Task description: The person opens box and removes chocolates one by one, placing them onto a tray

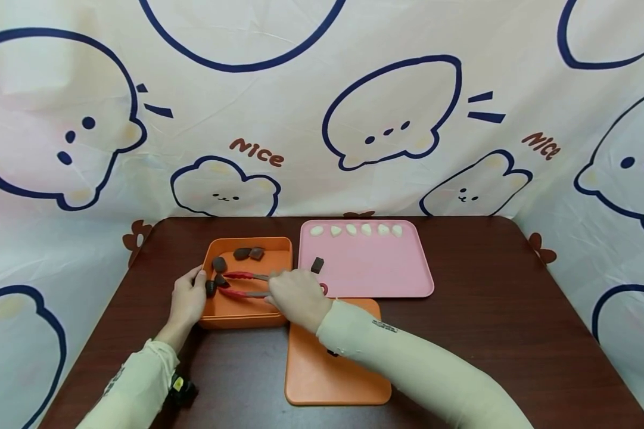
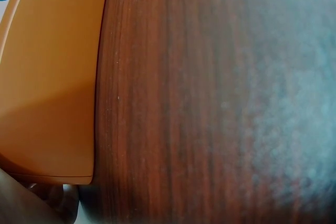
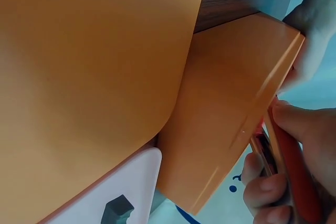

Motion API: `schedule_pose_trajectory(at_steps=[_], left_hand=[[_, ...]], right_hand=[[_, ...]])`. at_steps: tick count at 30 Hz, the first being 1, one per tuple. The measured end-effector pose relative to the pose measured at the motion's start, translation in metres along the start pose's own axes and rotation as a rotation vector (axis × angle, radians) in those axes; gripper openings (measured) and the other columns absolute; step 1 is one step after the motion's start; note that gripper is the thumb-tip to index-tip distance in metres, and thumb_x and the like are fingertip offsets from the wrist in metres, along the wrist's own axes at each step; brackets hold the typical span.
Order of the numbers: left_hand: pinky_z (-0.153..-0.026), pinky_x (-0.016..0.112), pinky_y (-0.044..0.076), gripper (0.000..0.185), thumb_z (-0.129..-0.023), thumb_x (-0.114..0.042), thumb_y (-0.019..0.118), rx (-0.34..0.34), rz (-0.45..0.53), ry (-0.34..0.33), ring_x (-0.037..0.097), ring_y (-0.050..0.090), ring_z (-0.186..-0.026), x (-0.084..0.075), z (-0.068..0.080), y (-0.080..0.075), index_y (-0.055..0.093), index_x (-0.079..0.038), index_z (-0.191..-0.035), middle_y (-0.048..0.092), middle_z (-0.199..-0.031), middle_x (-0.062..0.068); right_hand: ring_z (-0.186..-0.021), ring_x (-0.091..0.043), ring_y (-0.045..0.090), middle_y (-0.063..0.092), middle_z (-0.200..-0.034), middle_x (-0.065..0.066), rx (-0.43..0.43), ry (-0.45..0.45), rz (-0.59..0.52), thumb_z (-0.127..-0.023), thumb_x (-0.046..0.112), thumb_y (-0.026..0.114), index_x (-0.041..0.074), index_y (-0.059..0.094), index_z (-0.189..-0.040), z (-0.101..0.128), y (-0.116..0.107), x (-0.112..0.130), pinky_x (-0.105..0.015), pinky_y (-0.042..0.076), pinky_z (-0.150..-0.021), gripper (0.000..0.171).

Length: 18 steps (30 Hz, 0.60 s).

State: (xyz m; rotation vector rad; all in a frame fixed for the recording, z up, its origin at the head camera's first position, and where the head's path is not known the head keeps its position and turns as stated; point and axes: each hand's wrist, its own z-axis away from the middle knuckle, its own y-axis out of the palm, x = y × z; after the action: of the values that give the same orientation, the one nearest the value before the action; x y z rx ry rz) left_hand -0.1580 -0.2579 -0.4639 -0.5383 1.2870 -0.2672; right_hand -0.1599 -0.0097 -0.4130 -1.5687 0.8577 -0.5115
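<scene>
Tongs point(image 1: 243, 285) lie over the orange box point(image 1: 246, 319), clamped in the right hand's point(image 1: 299, 298) curled grip, tips apart around a dark piece point(image 1: 221, 280) inside. Nearest on the counter point(image 1: 488, 333) lies the orange lid point(image 1: 335, 375). The left hand point(image 1: 189, 300) cups the box's left wall, fingers relaxed, probably to steady it. Further dark pieces point(image 1: 248, 253) sit at the box's back. Beyond, the pink tray point(image 1: 375, 280) carries one dark piece point(image 1: 317, 264) and a row of white pieces point(image 1: 356, 229) along its far edge.
</scene>
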Motion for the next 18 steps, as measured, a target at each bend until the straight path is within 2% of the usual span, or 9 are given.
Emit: schedule_pose_trajectory(at_steps=[11,18], left_hand=[[-0.122,0.06,0.026,0.058,-0.112,-0.034,0.023,-0.003,0.008,-0.001,0.042,0.027,-0.152,-0.001,0.0,0.0,0.027,-0.002,-0.16,0.03,-0.163,0.026],[-0.123,0.058,0.025,0.057,-0.111,-0.034,0.024,-0.005,0.005,-0.015,0.04,0.026,-0.153,-0.001,0.0,0.001,0.028,-0.003,-0.16,0.03,-0.163,0.024]], right_hand=[[-0.051,-0.009,0.059,0.062,-0.062,0.009,-0.019,-0.01,0.015,-0.096,0.05,0.066,0.02,0.067,-0.078,0.0,0.005,-0.004,-0.027,0.049,-0.041,0.035],[-0.052,-0.008,0.056,0.063,-0.064,0.008,0.038,0.028,-0.045,-0.097,0.05,0.064,0.019,0.069,-0.082,0.003,-0.003,-0.011,-0.025,0.051,-0.045,0.035]])
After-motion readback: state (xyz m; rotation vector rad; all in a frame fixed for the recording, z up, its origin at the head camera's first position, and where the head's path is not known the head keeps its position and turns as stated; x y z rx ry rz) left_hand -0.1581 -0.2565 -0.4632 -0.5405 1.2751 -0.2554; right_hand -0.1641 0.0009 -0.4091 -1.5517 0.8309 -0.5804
